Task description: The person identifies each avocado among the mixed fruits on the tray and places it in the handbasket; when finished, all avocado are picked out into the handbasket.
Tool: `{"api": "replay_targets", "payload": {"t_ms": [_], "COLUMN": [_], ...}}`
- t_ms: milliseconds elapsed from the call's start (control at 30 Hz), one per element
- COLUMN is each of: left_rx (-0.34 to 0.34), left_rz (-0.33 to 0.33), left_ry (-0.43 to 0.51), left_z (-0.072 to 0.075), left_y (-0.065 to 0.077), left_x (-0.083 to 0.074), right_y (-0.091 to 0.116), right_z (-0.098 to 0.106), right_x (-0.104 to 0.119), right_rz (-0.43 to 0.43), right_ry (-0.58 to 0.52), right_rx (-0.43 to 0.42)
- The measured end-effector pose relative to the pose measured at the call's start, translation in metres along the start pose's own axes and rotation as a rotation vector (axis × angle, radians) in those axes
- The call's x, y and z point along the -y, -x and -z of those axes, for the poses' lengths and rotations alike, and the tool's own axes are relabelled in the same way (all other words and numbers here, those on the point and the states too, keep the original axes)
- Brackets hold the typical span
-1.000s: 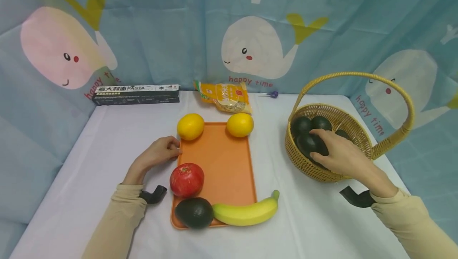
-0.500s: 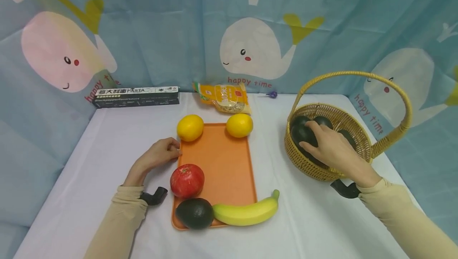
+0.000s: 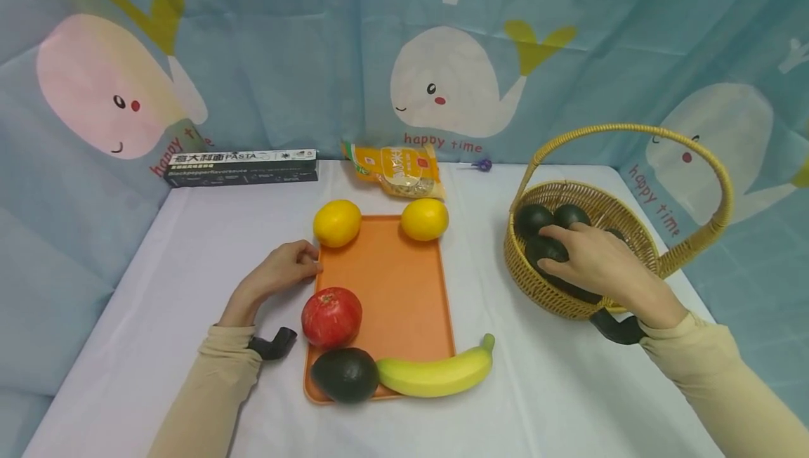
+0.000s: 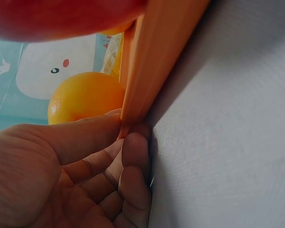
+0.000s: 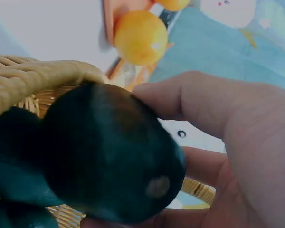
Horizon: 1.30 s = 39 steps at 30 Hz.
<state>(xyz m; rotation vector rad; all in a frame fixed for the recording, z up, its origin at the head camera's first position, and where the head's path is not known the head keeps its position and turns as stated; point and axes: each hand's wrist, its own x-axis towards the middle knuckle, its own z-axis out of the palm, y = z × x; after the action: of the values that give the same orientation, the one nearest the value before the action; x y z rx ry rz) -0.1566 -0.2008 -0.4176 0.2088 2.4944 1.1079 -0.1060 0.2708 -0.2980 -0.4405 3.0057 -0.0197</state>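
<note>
My left hand (image 3: 282, 272) pinches the left rim of an orange tray (image 3: 392, 289); in the left wrist view the thumb lies on top of the rim and the fingers are curled below it. Over the wicker basket (image 3: 537, 289) at the right, my right hand (image 3: 600, 261) grips a dark green avocado (image 5: 114, 152), thumb on one side and fingers round the other. More avocados (image 3: 534, 220) lie around it in the basket. On the tray's corners and edges rest two yellow lemons (image 3: 338, 223), a red pomegranate (image 3: 331, 317), another avocado (image 3: 345, 375) and a banana (image 3: 436, 376).
The basket's tall handle (image 3: 632, 128) arches above its opening. Along the back stand a black pasta box (image 3: 243, 170) and an orange-yellow food packet (image 3: 401, 171), with a small purple item (image 3: 483, 165) beside them. Blue whale-print curtains (image 3: 303, 57) border the white tabletop.
My right hand has shifted about slightly among the avocados in the basket, and those under it have changed position. The left hand stays on the tray's rim.
</note>
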Motion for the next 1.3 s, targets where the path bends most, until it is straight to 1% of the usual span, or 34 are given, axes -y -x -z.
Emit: {"api": "replay_targets", "payload": {"t_ms": [133,200,267,400,500,567,633,700,733,800,833,900,967,1067,1133,1200,1300], "left_rx": [-0.001,-0.002,0.0,0.007,0.001,-0.002,-0.001,0.002,0.003,0.002,0.001,-0.002,-0.002,-0.003,-0.002,-0.002,-0.002], "left_rz": [-0.002,-0.006,-0.008,-0.013,-0.012,-0.013,-0.015,-0.018,-0.02,-0.021,-0.021,-0.018,-0.014,-0.008,-0.007,-0.007,-0.006], "left_ry": [0.004,0.003,0.001,0.001,-0.002,-0.006,-0.008,-0.007,-0.008,-0.012,-0.013,-0.018,-0.021,-0.025,-0.019,-0.012,-0.006], "left_z": [0.0,0.0,0.0,0.001,0.002,0.003,0.003,0.004,0.004,0.004,0.004,0.004,0.005,0.004,0.003,0.002,0.0], "left_y": [0.0,0.0,0.001,0.001,0.001,0.001,0.001,0.0,0.0,0.0,0.0,0.0,0.001,0.002,0.002,0.002,0.001], "left_x": [-0.001,-0.002,-0.003,-0.006,-0.009,-0.01,-0.011,-0.011,-0.011,-0.011,-0.01,-0.01,-0.009,-0.008,-0.006,-0.004,-0.002], "right_y": [-0.005,-0.008,-0.009,-0.006,-0.004,-0.003,-0.003,-0.002,-0.002,-0.003,-0.004,-0.006,-0.008,-0.009,-0.008,-0.007,-0.005], "right_z": [-0.006,-0.011,-0.017,-0.024,-0.024,-0.023,-0.021,-0.019,-0.019,-0.019,-0.02,-0.022,-0.025,-0.032,-0.036,-0.04,-0.045], "right_x": [0.002,0.001,0.0,-0.005,-0.007,-0.007,-0.003,0.003,0.008,0.022,0.031,0.054,0.081,0.126,0.152,0.175,0.201], "right_rz": [0.04,0.061,0.069,0.076,0.106,0.116,0.103,0.082,0.078,0.101,0.129,0.213,0.328,0.494,0.592,0.668,0.744], "right_ry": [0.023,0.014,-0.008,-0.067,-0.08,-0.071,-0.069,-0.06,-0.054,-0.053,-0.053,-0.054,-0.056,-0.062,-0.047,-0.024,0.034], "right_rx": [-0.041,-0.053,-0.046,0.054,0.097,0.087,0.057,-0.001,-0.047,-0.166,-0.221,-0.311,-0.358,-0.328,-0.288,-0.241,-0.201]}}
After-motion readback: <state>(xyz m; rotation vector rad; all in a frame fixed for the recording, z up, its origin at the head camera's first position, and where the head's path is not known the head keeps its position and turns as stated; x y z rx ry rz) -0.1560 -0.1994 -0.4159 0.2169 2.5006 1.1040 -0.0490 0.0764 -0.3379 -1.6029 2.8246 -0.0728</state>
